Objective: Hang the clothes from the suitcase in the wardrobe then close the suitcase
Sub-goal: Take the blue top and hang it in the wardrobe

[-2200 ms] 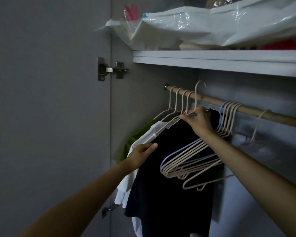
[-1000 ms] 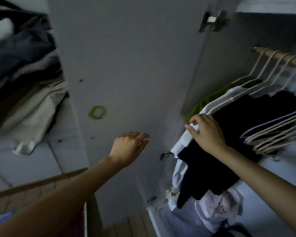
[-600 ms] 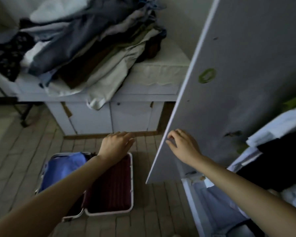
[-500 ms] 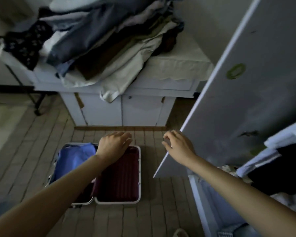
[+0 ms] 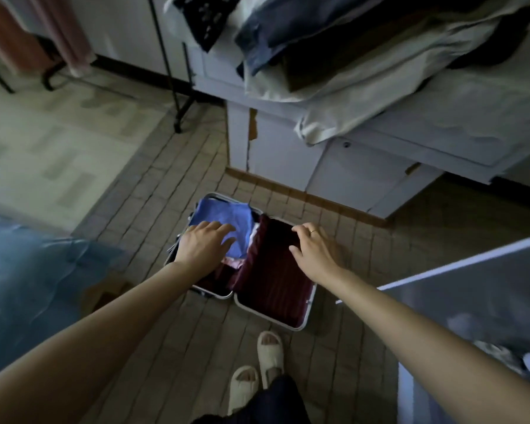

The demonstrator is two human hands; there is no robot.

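Suitcase (image 5: 303, 315), one, lies open on the tiled floor (image 5: 153, 191) with two halves: a blue garment (image 5: 224, 214) fills the left, dark red lining shows in the right. Left hand (image 5: 203, 246), grip released, hangs over the blue garment; whether it touches, I cannot tell. Right hand (image 5: 315, 250), one ring on it, grip released too, hangs over the lining, and two white slippers (image 5: 257, 365) stand just below the suitcase.

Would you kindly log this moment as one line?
suitcase: open on floor | left hand: open over blue garment | right hand: open over empty half

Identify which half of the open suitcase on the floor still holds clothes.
The half under the left hand: it holds a blue folded garment. The other half of the silver-rimmed suitcase, below the right hand, shows only dark red striped lining.
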